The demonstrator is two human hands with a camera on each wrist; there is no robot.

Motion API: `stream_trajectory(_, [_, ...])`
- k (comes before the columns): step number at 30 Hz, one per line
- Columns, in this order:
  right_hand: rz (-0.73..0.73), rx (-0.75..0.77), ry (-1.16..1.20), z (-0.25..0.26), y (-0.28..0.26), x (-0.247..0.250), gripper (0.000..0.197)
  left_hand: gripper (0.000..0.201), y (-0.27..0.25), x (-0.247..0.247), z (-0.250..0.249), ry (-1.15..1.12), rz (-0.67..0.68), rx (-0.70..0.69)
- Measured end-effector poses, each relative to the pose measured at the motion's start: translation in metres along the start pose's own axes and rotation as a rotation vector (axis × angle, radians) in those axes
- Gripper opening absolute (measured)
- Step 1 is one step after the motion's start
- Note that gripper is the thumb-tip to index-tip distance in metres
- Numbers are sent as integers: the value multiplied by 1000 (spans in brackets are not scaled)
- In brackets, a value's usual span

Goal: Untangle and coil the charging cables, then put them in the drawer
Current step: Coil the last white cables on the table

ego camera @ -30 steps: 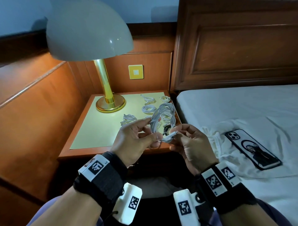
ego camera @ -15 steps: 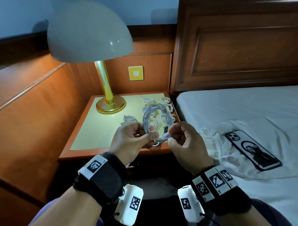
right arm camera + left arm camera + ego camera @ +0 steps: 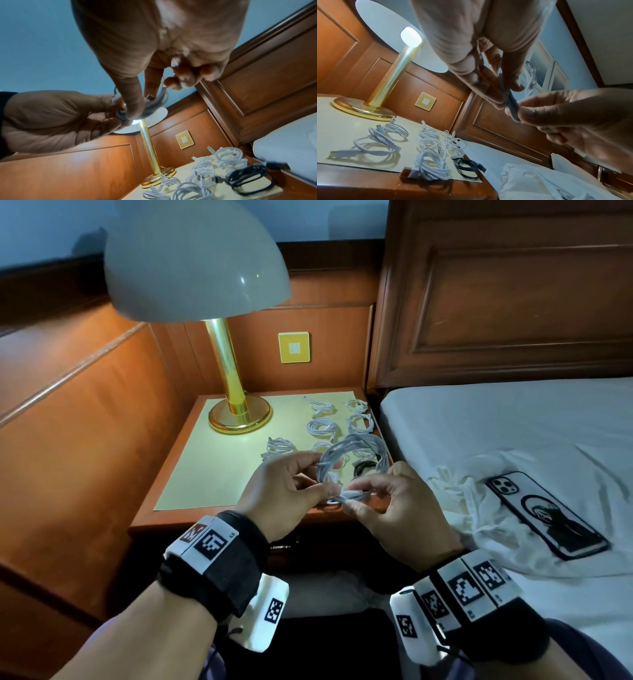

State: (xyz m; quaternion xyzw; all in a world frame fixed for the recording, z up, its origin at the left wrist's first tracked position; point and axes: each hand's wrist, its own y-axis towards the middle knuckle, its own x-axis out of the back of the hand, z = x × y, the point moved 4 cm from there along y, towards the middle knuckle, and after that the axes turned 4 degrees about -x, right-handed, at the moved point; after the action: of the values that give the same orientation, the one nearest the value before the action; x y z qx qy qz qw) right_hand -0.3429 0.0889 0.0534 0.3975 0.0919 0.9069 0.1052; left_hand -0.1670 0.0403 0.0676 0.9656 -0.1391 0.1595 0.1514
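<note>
1. White charging cable, wound into a loop, was held in the air above the front edge of the nightstand, between both hands.
2. The left hand pinched the loop's lower left side between thumb and fingers.
3. The right hand pinched the bottom of the loop, thumb and forefinger closed on the bundled strands.
4. Several coiled white cables lay on the pale mat of the nightstand, with one coiled black cable near the front right corner.
5. A brass lamp with a white dome shade stood at the back left of the nightstand.
6. A phone lay face down on white cloth on the bed, well apart from the hands.
</note>
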Motion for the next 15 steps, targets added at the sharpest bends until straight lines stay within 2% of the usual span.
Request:
stream_trajectory(3, [-76,16,-66,3,-1,1,17,24,1,-2,0,-25,-12,38])
stream_trajectory(8, [-70,146,30,7,-3,-8,9,19,2,-7,8,-159,-74,141])
stream_trajectory(11, [-136,224,34,12,-4,-9,15,29,2,-6,6,-439,-122,225])
stream_trajectory(15, [-262,395,33,18,-6,-6,16,27,-3,-8,-2,-792,-149,352])
